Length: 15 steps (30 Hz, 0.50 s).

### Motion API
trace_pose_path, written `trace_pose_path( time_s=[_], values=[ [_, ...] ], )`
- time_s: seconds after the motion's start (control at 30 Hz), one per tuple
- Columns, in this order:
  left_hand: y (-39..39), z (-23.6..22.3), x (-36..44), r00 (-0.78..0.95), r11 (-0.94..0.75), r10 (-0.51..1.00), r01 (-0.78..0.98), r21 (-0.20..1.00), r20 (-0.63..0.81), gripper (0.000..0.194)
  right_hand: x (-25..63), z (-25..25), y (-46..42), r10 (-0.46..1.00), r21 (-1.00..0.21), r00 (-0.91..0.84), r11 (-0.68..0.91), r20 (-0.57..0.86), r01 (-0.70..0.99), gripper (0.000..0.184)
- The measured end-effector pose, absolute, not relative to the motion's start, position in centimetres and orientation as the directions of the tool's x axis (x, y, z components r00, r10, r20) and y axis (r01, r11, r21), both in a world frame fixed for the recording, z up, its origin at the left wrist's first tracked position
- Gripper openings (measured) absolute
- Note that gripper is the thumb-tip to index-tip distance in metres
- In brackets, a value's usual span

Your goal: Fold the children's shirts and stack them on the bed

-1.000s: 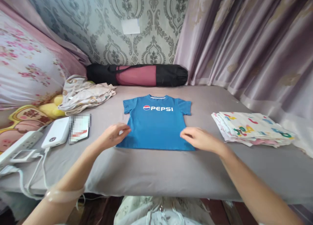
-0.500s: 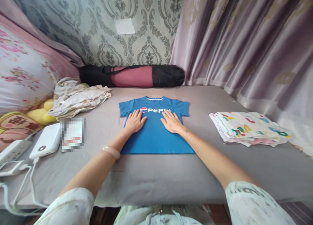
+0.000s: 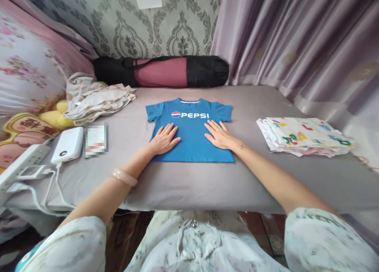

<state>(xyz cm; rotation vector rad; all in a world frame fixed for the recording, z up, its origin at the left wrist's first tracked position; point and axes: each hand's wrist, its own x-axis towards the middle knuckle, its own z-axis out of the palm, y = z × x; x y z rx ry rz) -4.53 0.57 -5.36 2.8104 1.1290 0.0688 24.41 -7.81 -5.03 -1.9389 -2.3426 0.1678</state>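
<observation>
A blue T-shirt (image 3: 191,136) with a PEPSI print lies spread flat, its neck toward the wall and its hem toward me. On its left side rests my left hand (image 3: 165,139), palm down with the fingers spread. My right hand (image 3: 219,136) lies flat on the shirt's right side, fingers also apart. Neither hand grips the cloth. Both sleeves and the lettering show in full.
The shirt is on a grey-covered bed (image 3: 189,185). Folded printed clothes (image 3: 304,136) are stacked at right. To the left are a crumpled cloth (image 3: 97,96), a white power bank (image 3: 68,145) and a power strip (image 3: 25,161). A black-and-maroon long bag (image 3: 161,72) lies along the wall.
My hands first pinched the shirt's lower sides, then lay flat near the lettering. Now they have slid down toward the hem, still flat. The camera view has also tilted down.
</observation>
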Motion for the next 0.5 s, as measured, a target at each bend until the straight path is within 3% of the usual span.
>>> trace_pose_path(
  time_s=[0.17,0.5],
  values=[
    [-3.4,-4.5,-5.7,0.813,-0.801,0.582,0.579,0.151,-0.031,0.070,24.2,-4.2,-11.8,0.956,-0.208,-0.292,0.277,-0.040,0.938,0.066],
    [-8.5,-3.3,-7.1,0.891,-0.882,0.454,0.451,0.136,-0.010,0.051,22.6,-3.3,-18.2,0.891,-0.226,-0.453,0.436,-0.028,0.871,0.053]
  ],
)
